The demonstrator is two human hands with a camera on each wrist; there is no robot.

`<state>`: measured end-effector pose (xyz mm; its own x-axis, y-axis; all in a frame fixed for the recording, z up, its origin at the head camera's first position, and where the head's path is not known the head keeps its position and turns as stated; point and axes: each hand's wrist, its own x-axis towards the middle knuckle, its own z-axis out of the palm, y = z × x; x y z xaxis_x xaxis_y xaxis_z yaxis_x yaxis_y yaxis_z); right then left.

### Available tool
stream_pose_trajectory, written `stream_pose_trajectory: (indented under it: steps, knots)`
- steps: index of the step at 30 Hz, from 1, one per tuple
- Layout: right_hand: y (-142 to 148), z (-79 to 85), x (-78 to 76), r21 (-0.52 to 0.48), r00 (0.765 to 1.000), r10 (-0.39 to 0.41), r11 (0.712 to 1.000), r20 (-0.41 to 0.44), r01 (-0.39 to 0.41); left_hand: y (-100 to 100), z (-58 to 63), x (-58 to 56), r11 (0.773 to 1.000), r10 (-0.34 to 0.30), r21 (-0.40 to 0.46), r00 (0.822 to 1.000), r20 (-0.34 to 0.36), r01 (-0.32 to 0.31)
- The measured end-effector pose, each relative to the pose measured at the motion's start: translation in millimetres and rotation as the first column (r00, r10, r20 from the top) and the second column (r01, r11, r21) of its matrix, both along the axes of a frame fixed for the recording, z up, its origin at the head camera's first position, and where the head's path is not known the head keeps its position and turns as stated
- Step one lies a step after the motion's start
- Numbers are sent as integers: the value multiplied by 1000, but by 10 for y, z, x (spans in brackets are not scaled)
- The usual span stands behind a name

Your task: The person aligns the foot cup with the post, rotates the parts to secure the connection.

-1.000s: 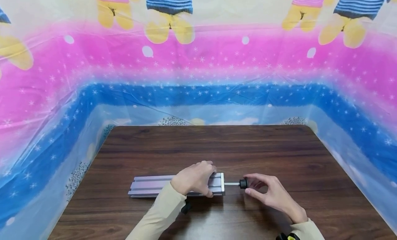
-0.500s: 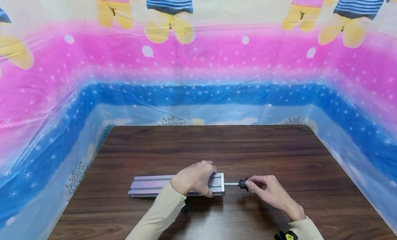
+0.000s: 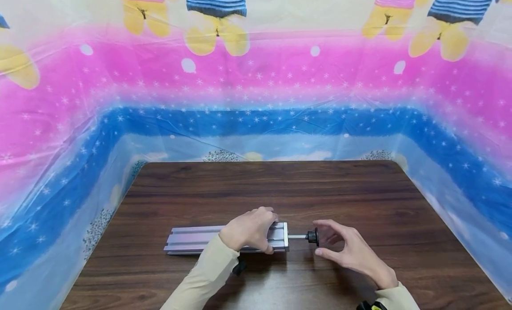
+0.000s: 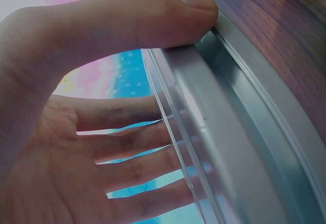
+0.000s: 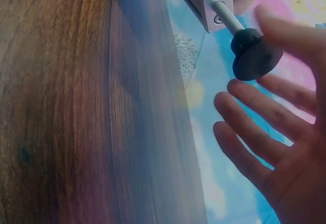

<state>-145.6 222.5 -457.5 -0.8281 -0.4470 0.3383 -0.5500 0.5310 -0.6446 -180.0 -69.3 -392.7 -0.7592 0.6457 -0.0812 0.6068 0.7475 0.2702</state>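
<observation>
A silver slotted aluminium profile (image 3: 192, 239) lies lengthwise on the table. My left hand (image 3: 250, 230) grips it near its right end, with the thumb on the near side and the fingers on the far side, as the left wrist view also shows. That end carries a pale end plate (image 5: 210, 15) with socket-head bolts. From the plate a threaded rod (image 5: 232, 18) sticks out, tipped by a black levelling foot (image 5: 257, 60). Around the foot my right hand (image 3: 356, 252) is spread, thumb and fingers apart on either side of it, holding nothing.
The dark wood-grain table (image 3: 264, 185) has its back edge against a pink and blue printed cloth (image 3: 256, 83) that surrounds it. A black and yellow device (image 3: 372, 306) is worn at the right wrist, and a small black piece (image 3: 240, 267) shows under the left sleeve.
Half a second ago my right thumb and fingers pinched the black foot; now they have let go and spread apart. The left hand and the profile stay in place.
</observation>
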Motion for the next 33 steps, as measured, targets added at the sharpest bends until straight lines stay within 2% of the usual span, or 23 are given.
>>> stream_pose_trajectory:
  steps: [5,10,15,23,33]
  knots:
    - [0,-21,-8,-26,999,23,999,-48,-24,6,5,-5,1000,2,9,1000,3,-2]
    - [-4,-31,-19,-25,999,10,1000,-47,-11,9,10,-2,1000,3,7,1000,10,-3]
    - [-9,-21,-26,-6,1000,-13,1000,-11,13,9,12,2,1000,3,4,1000,6,-3]
    - [-31,4,-33,52,992,-77,996,104,71,9,22,10,1000,-2,-10,1000,0,2]
    - [-42,-26,-60,29,989,-74,997,130,71,6,35,41,1000,-4,-4,1000,-1,4]
